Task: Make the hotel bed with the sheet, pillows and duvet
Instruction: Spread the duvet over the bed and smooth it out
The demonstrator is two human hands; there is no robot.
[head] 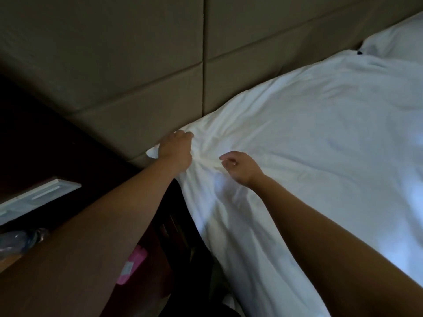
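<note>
Now, left hand [176, 145]: we grip the bunched corner of the duvet [309, 145], close beside the padded headboard [137, 65].
Right hand [240, 167]: fingers curled over a raised fold near the left hand; we cannot tell whether they pinch it.
Duvet: white, wrinkled, spread across the bed.
Pillow [398, 42]: far end, against the headboard.
Nightstand [45, 133]: dark, left of the bed.

A beige padded headboard [137, 65] rises beyond the left grip [177, 148], while left of it a dark tabletop [45, 133] carries a white panel [39, 197] and a clear bottle [20, 239], a pink object [132, 264] lower down.
</note>
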